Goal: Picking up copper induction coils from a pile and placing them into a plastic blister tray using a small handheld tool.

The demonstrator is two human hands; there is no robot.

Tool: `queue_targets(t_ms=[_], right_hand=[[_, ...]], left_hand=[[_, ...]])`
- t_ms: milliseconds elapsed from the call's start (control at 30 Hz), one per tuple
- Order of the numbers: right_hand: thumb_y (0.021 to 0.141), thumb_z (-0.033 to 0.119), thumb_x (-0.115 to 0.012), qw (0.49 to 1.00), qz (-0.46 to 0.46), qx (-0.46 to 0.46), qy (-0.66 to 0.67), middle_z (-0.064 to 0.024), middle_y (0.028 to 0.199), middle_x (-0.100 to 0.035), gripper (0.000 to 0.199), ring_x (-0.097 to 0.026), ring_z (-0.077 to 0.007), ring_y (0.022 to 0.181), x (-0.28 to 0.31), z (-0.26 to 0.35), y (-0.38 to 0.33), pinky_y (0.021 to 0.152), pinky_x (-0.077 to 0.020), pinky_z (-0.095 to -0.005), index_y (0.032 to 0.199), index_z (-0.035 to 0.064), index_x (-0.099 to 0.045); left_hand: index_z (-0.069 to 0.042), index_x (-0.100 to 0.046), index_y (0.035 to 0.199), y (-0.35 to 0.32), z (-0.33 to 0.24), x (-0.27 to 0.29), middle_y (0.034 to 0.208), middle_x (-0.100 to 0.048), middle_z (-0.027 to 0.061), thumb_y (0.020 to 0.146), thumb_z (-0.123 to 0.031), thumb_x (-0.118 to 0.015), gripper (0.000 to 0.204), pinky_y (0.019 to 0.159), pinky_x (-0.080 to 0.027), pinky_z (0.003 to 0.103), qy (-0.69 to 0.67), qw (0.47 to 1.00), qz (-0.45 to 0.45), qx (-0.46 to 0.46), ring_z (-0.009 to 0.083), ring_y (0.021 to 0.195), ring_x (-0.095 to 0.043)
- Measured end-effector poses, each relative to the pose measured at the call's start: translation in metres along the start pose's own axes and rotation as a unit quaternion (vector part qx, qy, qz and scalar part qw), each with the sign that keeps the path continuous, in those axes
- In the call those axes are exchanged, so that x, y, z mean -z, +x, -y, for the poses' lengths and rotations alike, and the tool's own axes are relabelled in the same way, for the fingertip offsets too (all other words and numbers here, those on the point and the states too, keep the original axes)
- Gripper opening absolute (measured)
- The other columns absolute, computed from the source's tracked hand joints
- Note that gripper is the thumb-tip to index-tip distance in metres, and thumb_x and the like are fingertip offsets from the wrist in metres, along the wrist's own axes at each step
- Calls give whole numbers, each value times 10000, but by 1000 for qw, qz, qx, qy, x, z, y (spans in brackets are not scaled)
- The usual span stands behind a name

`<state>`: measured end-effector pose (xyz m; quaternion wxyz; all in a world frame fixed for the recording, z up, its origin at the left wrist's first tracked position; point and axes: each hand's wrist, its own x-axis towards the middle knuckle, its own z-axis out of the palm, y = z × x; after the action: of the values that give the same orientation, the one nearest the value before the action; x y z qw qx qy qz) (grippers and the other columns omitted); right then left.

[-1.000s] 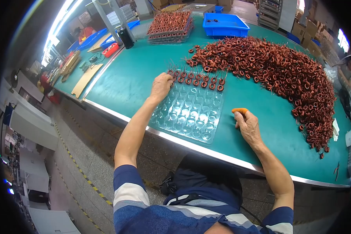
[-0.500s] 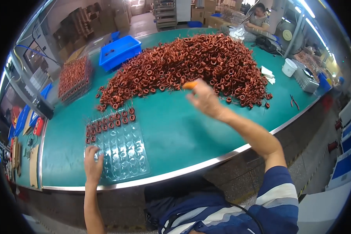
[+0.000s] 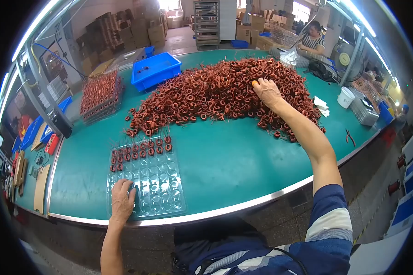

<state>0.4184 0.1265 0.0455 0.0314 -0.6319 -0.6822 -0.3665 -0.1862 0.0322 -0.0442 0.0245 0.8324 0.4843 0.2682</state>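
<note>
A large heap of red-brown copper-wire ring coils (image 3: 206, 94) spreads over the green table. My right hand (image 3: 268, 95) reaches onto the right part of this heap, an orange cover on one finger. Its fingertips are among the coils, so whether they grip one is hidden. Near the front edge lies a clear plastic blister tray (image 3: 163, 189) with round pockets. Coils (image 3: 142, 151) fill its far rows, leads pointing up; the nearer pockets are bare. My left hand (image 3: 122, 200) rests on the tray's left side, thumb and fingers apart, with nothing visible in it.
Behind the heap at left stands a blue bin (image 3: 156, 71) with a few coils inside. Stacked filled trays (image 3: 101, 95) are at far left. To the right are a white tub (image 3: 345, 97), a white cloth (image 3: 321, 106) and pliers (image 3: 350, 137). A person (image 3: 313, 39) sits far right.
My right hand has moved away from me and right, from the heap's near edge onto the heap. My left hand stays at the tray's left side. The whole view has shifted slightly.
</note>
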Motion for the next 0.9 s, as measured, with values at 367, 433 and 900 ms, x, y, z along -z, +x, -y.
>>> queue_targets(t_ms=[367, 433, 900], right_hand=[[920, 206, -580, 914, -138, -122, 360, -154, 780, -673, 224, -660, -273, 708, 52, 14, 11, 657, -520, -367, 916, 0, -667], [921, 206, -579, 835, -60, -165, 522, -90, 727, -673, 244, -619, -143, 618, 97, 53, 5, 593, -495, -294, 928, -14, -684], [938, 204, -593, 538, 195, -102, 814, -10, 701, -610, 230, -545, -87, 618, 158, 212, -60, 585, -444, -231, 948, -6, -684]], left_hand=[[-26, -597, 1053, 2, -10, 5, 1097, -562, 168, 799, -35, -648, 259, 900, -422, 426, -16, 999, -27, 10, 352, 1046, -545], [-12, -594, 1081, 5, -32, 7, 1114, -562, 179, 805, -13, -639, 280, 888, -446, 414, -72, 995, -67, 15, 352, 1029, -561], [-8, -518, 1138, 55, -161, -53, 916, -613, 45, 971, -139, -565, 217, 715, -497, 253, -522, 849, -79, 30, 120, 816, -604]])
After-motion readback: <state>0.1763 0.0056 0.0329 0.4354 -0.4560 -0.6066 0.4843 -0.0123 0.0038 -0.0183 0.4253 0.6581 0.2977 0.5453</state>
